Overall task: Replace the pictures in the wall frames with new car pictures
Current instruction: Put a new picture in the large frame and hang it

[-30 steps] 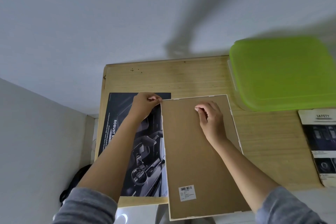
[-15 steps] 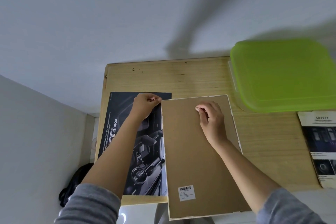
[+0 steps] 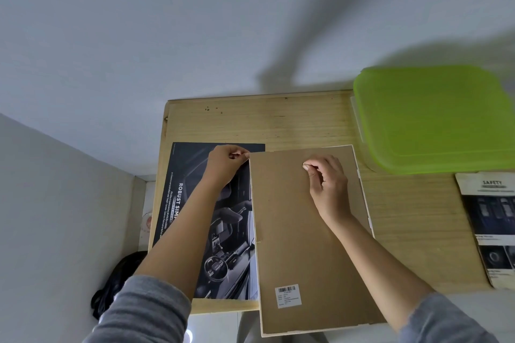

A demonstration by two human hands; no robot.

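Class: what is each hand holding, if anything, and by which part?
The left hand pinches the face-down frame at its far left corner. The right hand rests curled on the frame's back near that edge; a grip there cannot be told.

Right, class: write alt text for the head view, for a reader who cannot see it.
A left hand pinches the top-left corner of a face-down picture frame on a wooden table; the right hand pinches at its brown backing. A dark car poster lies partly under it.
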